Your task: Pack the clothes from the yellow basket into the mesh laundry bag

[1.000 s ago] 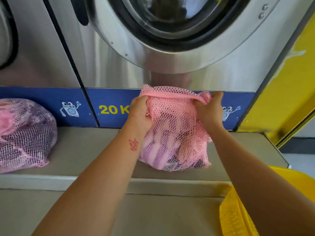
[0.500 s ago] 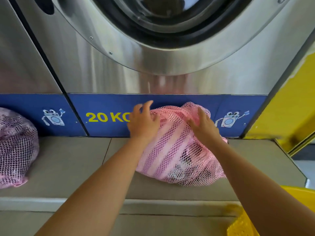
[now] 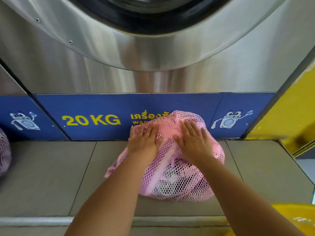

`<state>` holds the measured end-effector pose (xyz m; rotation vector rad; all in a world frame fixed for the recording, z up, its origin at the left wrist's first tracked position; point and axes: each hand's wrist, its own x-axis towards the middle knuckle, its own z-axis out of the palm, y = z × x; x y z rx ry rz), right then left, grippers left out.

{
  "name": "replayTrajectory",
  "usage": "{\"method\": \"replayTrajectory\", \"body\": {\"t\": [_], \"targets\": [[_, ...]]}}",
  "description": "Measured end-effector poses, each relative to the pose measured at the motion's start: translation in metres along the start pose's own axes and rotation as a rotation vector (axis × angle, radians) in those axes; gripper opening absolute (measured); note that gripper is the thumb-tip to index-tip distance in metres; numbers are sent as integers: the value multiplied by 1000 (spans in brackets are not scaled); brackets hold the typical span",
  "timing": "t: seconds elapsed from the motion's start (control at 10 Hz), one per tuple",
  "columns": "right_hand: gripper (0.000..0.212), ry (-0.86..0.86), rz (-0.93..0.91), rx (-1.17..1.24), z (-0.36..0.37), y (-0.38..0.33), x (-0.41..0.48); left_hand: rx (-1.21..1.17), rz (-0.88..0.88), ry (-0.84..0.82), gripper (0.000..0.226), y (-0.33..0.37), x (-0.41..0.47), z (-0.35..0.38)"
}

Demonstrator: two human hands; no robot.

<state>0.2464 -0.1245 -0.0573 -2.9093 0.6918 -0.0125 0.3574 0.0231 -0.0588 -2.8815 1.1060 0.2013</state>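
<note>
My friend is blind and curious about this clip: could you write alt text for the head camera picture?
Two bare hands, left hand and right hand, lie flat with fingers spread on a filled pink mesh laundry bag resting on a grey ledge below a steel washing machine marked 20 KG. A yellow basket edges in at lower right.

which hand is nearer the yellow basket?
Right. The right hand lies flat on the mesh bag, on the side of the basket; the left hand presses the bag's far side.
</note>
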Motion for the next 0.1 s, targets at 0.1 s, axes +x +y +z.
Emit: {"method": "replayTrajectory", "body": {"t": [0.1], "targets": [[68,1,19,-34,-24,2,-7,40,24,18,64,2,-7,-27]]}}
